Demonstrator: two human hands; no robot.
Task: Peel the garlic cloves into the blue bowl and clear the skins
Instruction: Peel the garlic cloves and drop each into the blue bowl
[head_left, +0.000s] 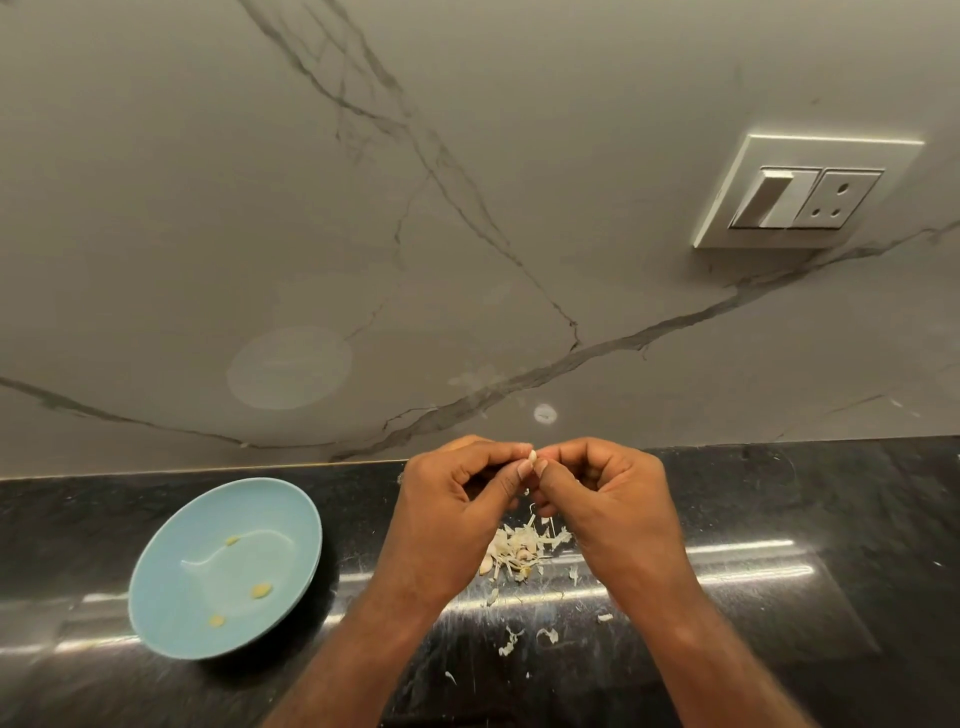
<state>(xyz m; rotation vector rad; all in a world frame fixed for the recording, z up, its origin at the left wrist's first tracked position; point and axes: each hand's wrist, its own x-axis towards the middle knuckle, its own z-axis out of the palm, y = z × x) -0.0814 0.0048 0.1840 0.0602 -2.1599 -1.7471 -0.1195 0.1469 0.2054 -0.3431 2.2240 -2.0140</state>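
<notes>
Skins (519, 551) on dark, perhaps stone, counter (779, 509)

A polished black stone countertop (810, 499) runs across the lower part of the view, with bright streaks of reflected light on it. Behind it rises a pale marble-look wall (156, 208) crossed by dark grey veins, bearing 1 faint round pale patch (289, 368). At the wall's upper right, a white plate (737, 171) holds 1 rocker switch (769, 198) beside 1 socket (837, 200) with 3 holes.
</notes>
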